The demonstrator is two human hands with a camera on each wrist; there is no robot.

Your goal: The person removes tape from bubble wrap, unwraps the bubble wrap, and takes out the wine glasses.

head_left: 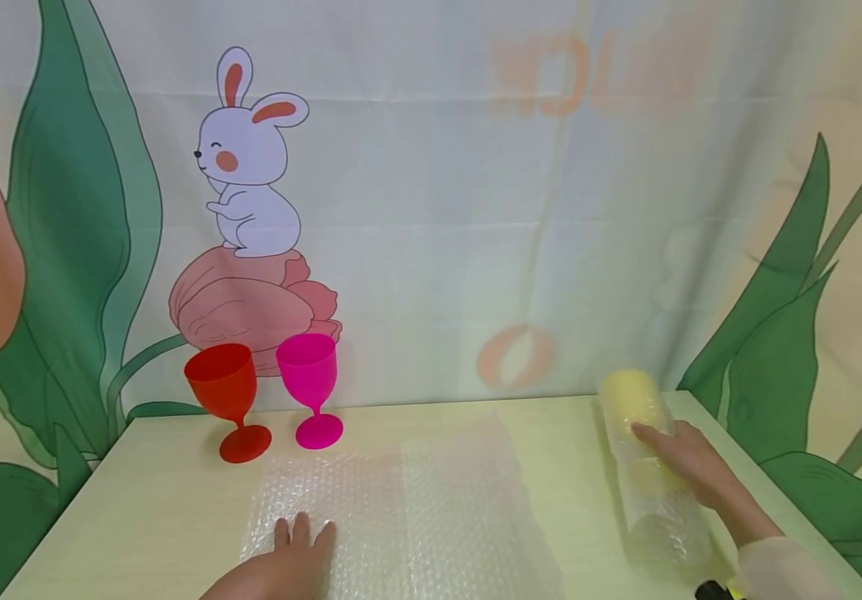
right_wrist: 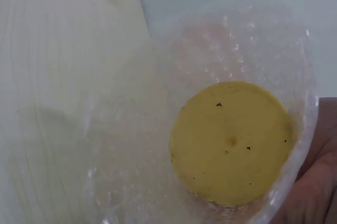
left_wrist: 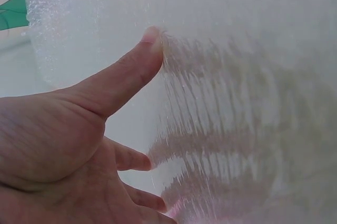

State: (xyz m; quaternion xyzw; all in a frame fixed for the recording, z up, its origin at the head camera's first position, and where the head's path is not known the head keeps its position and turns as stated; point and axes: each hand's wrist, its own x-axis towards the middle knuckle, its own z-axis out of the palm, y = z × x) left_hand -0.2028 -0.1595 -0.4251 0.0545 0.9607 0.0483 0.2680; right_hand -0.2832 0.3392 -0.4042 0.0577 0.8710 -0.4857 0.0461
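Observation:
A sheet of clear bubble wrap [head_left: 416, 517] lies flat on the table. My left hand [head_left: 288, 558] rests at its left side with fingers spread. In the left wrist view, the thumb and fingertips [left_wrist: 150, 37] touch the wrap. At the table's right side, my right hand [head_left: 682, 458] grips a yellow cylinder rolled in bubble wrap [head_left: 629, 400], thumb over the top and the other fingers mostly hidden. The right wrist view shows the cylinder's round yellow end [right_wrist: 229, 142] inside the loose wrap. A red goblet [head_left: 223, 379] and a pink goblet [head_left: 307, 371] stand upright at the back left.
The pale table [head_left: 116, 508] ends at a hanging cloth [head_left: 416, 208] printed with a rabbit and tulips. Part of a black and yellow object [head_left: 714, 591] shows at the bottom edge, near the right sleeve.

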